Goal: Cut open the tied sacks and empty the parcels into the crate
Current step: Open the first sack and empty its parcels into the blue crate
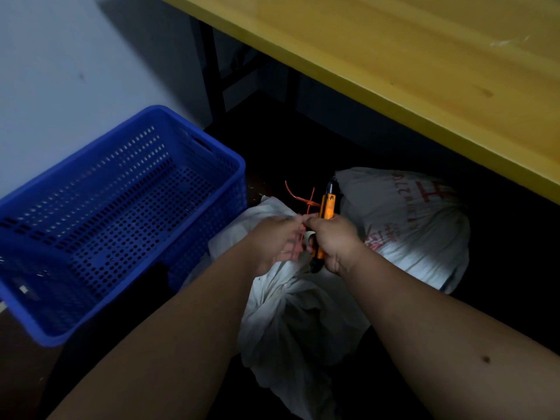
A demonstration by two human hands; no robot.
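Near sack (291, 322): white, neck gathered, just right of the blue crate (39, 325).
Left hand (274, 244): fingers pinching the neck's red tie (304, 201).
Right hand (336, 242): fingers wrapped round an orange knife (326, 207).
Far sack (415, 225): beyond, tied.

- Your right hand (335, 242) grips the orange cutter (325, 213).
- Your left hand (277, 242) pinches the near sack (291, 313) at its red tie (303, 200).
- The blue crate (100, 213) stands left.

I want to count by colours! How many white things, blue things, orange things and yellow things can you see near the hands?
White: 2, the near sack and the far sack
Blue: 1, the crate
Orange: 2, the cutter and the tie
Yellow: 1, the table
Total: 6
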